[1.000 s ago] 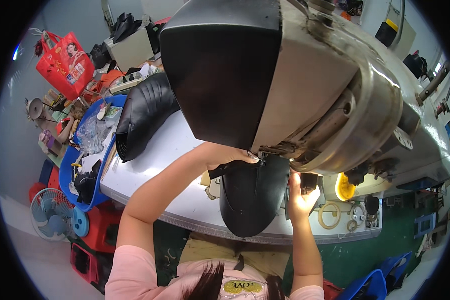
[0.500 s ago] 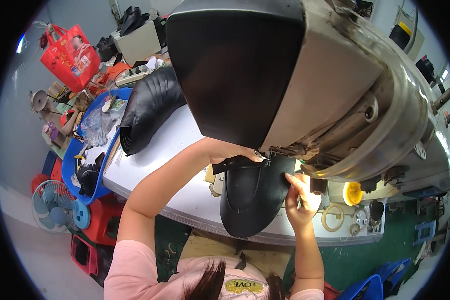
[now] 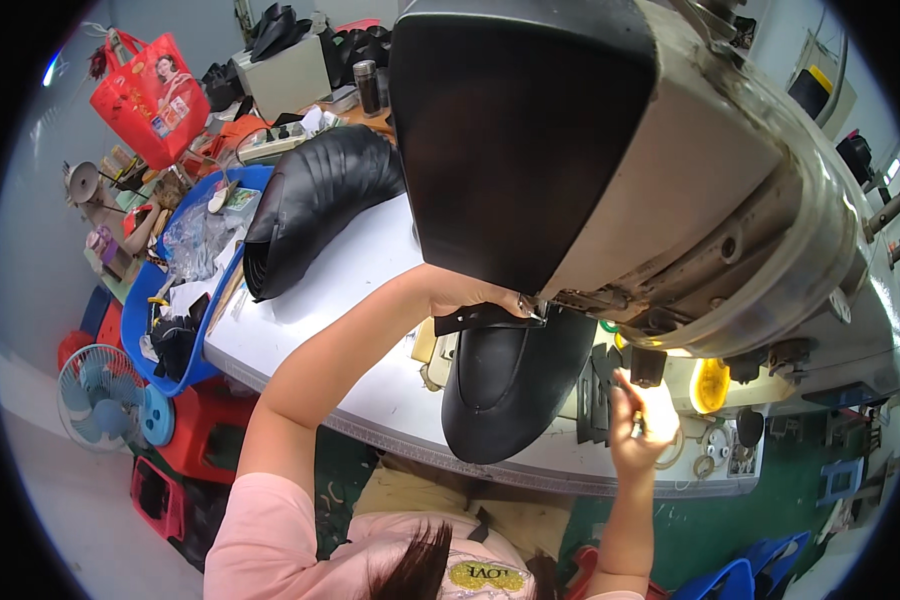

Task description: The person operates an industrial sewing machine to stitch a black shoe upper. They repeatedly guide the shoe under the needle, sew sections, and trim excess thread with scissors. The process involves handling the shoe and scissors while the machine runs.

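A black leather shoe upper (image 3: 505,390) with a stitched curved seam lies beneath the sewing machine head (image 3: 570,200). A short black strap (image 3: 485,319) crosses its far end. My left hand (image 3: 475,288) closes on this strap close to the needle area, its thumb on top; the machine head hides some of its fingers. To the right, my right hand (image 3: 647,425) is off the upper, fingers bent together beside several flat black strips (image 3: 597,395). Whatever is between those fingers, if anything, is too small to make out.
A thick bundle of black leather pieces (image 3: 315,205) lies on the white table (image 3: 270,345) at left. Blue bins (image 3: 202,355) hold scraps beyond the table's left edge, with a fan (image 3: 100,400) below. A yellow disc (image 3: 710,386) sits right of the machine's lamp glow.
My right hand has left the upper's right edge and moved right, uncovering the black strips. My left hand stays at the strap. The view has shifted slightly.
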A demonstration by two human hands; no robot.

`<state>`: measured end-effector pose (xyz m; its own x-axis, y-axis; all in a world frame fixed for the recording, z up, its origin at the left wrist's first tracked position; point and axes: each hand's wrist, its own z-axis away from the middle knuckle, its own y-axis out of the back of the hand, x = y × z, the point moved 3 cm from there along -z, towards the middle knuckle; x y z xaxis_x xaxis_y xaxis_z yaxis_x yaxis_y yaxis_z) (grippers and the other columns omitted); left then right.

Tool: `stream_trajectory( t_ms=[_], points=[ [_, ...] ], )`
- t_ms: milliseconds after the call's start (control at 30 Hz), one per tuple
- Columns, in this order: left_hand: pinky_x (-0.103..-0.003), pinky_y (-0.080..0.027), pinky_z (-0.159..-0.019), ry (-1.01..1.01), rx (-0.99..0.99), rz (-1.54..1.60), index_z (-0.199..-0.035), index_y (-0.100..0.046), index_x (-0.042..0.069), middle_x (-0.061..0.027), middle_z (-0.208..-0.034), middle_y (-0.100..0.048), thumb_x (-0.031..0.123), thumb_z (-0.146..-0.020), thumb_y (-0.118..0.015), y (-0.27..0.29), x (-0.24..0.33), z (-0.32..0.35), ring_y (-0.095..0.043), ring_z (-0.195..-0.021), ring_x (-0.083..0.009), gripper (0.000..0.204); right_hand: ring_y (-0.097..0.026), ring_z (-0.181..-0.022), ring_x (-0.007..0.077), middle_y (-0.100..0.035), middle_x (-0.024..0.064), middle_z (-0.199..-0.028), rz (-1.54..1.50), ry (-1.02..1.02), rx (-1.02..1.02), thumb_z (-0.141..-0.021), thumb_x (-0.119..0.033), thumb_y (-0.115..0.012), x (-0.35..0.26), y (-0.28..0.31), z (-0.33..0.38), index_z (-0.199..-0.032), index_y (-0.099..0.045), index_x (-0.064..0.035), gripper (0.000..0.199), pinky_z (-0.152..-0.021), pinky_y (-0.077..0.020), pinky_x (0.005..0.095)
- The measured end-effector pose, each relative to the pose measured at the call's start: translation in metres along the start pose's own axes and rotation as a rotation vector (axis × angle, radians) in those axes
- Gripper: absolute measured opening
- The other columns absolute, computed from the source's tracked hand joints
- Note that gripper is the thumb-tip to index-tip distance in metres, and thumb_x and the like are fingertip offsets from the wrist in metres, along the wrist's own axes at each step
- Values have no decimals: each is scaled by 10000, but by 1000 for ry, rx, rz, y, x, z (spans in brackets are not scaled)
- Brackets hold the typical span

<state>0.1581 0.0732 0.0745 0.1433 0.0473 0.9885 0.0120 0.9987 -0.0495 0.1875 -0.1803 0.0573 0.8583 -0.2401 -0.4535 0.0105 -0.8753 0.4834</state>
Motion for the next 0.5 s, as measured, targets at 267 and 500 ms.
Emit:
stream_trajectory(
  t_ms=[267,500],
  points=[
    [-235,-443,-772,-6,22,11,-940,-589,5,-93,-867,-603,-29,-635,-664,2,1,-1,-573,-788,-156,316,-540,-605,126,-601,85,-740,142,-157,92,-767,52,-494,22,104,12,-877,-592,15,152,-549,-409,240],
    [-234,-441,-775,-32,79,26,-943,-587,4,-94,-872,-601,-29,-633,-667,9,12,-9,-572,-792,-155,322,-472,-575,69,-588,54,-777,438,-222,287,-840,-60,-507,44,212,22,-1014,-576,7,199,-467,-352,194]
  ],
)
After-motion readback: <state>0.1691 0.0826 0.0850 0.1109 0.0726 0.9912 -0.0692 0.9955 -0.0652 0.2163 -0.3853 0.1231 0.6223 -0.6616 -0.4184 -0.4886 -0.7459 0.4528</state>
